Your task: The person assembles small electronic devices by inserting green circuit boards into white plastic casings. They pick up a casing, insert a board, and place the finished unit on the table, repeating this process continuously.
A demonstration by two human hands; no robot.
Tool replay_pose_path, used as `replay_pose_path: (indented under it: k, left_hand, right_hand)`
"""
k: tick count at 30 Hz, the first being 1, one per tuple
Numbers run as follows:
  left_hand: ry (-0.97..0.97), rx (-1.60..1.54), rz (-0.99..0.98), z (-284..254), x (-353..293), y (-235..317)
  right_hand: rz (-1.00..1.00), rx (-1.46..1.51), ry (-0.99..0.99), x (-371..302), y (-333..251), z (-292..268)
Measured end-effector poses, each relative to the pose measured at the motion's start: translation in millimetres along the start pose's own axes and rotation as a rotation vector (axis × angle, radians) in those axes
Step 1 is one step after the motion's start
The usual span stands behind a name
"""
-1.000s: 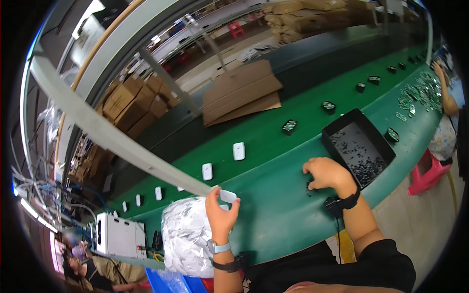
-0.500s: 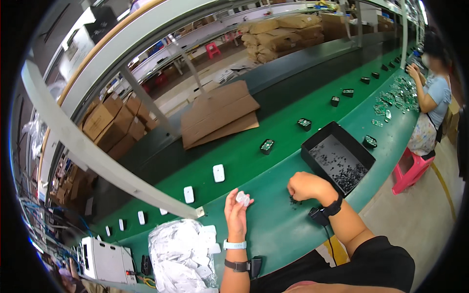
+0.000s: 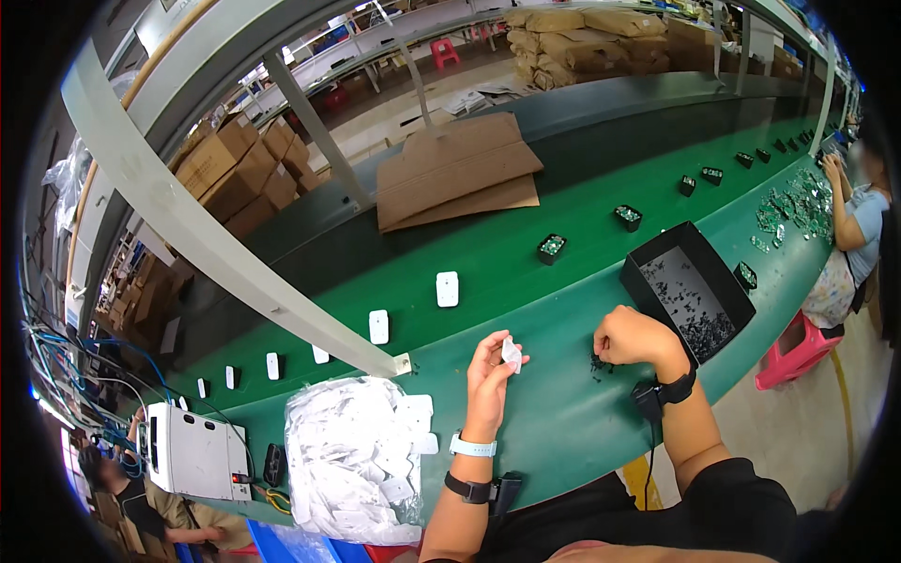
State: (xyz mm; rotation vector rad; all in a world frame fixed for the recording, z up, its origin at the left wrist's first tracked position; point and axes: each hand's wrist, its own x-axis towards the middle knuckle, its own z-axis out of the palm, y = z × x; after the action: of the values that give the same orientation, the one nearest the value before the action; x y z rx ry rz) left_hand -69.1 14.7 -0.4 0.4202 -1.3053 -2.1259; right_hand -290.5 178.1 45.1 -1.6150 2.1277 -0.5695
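My left hand point(image 3: 486, 380) is raised over the green bench, its thumb and fingers closed on a small translucent white piece point(image 3: 511, 354). To the right, my right hand point(image 3: 638, 340) is bent down to the bench with fingertips pinched together. Tiny black parts point(image 3: 601, 367) lie right under those fingertips; whether one is between them is hidden. Close beyond the right wrist is a black open box point(image 3: 690, 298) with many more small black parts in it.
A bag of white plastic covers point(image 3: 352, 460) lies left of my left forearm, beside a white machine point(image 3: 199, 452). White housings point(image 3: 448, 290) and black housings with circuit boards point(image 3: 552, 248) line the green belt. At the right, a person point(image 3: 859, 225) sits by piled circuit boards point(image 3: 798, 206).
My view has swung, so most of the scene sits farther right and higher. The white piece in my left hand shows a different side. My right hand stays pinched at the loose black parts.
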Motion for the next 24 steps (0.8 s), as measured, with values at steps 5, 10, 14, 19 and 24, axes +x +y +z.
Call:
replay_pose_path:
  k: [5,10,14,19,24]
  left_hand:
    - [-0.019,0.002,-0.021,3,0,5]
    - [-0.034,0.027,-0.027,1,-1,2]
    - [-0.042,-0.052,-0.023,2,1,0]
    - [-0.002,-0.189,-0.07,-1,0,-1]
    - [-0.053,-0.339,-0.143,4,0,-1]
  right_hand:
    - [-0.013,0.009,-0.006,3,4,3]
    - [-0.018,0.002,-0.004,2,-1,-1]
    - [-0.006,0.079,0.017,3,5,-3]
    - [-0.001,0.254,0.077,5,7,-10]
    - [-0.018,0.569,0.146,8,-4,-13]
